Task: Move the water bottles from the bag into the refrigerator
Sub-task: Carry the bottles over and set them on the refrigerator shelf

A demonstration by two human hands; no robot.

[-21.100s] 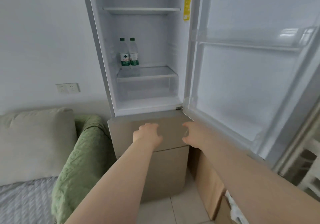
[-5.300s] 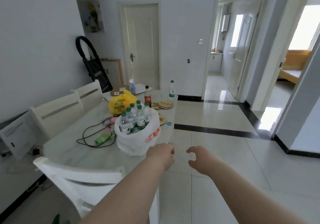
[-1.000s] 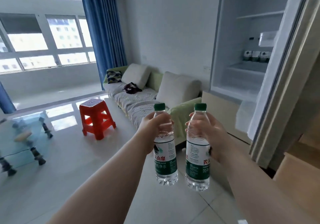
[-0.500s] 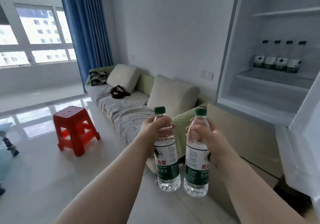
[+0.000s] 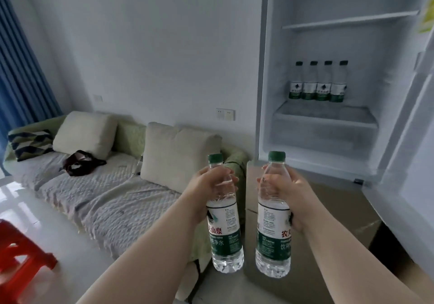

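Here, from the head view: two arms stretched forward, each of the hands wrapped around the upper body of an upright water bottle. Left hand curled tight on the left bottle, green cap above the fingers, label and clear base hanging below. Right hand likewise closed on the right bottle, held just beside the first, the two apart by a narrow gap.

Farther off on the right, the refrigerator with its door swung wide open. Inside, on the lower shelf, a row of four bottles standing upright side by side against the back wall. Upper shelf higher up.

On the left, against the far wall, a sofa under a grey quilted cover, with pale cushions and a dark item of cloth. Red stool at the near left edge, blue curtain far left.
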